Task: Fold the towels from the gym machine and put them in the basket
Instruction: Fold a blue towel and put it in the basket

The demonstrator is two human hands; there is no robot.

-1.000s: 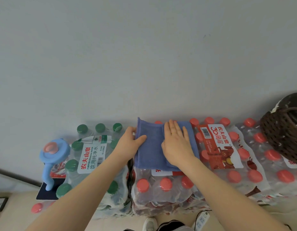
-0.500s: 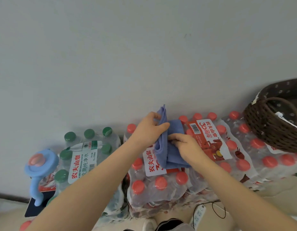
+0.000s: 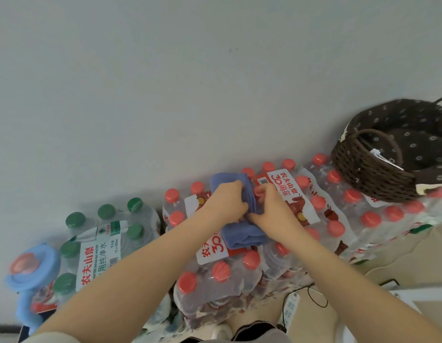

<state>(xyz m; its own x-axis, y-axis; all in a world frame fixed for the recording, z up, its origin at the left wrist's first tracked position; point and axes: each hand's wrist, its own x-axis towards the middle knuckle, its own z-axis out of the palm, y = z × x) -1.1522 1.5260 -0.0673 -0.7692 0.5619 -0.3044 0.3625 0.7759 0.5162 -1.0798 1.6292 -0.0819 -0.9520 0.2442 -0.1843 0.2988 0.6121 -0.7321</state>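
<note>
A blue towel [image 3: 242, 235], folded into a narrow strip, lies on top of shrink-wrapped packs of red-capped water bottles [image 3: 215, 276]. My left hand [image 3: 226, 203] lies over the towel's left side with fingers curled onto the cloth. From the right, my right hand [image 3: 270, 210] grips the towel's right edge, thumb at the fold. A dark brown wicker basket [image 3: 371, 169] with a dotted brown lining stands on the bottle packs at the far right, clear of both hands.
A pack of green-capped bottles [image 3: 101, 241] sits to the left, with a light blue cup [image 3: 31, 271] at its left end. A plain grey wall rises behind. A white power strip [image 3: 290, 308] and black cable lie on the floor below.
The towel went from lying half-folded and flat, to being lifted upright between both hands, to lying as a narrower folded strip. The view has swung right, showing more of the basket.
</note>
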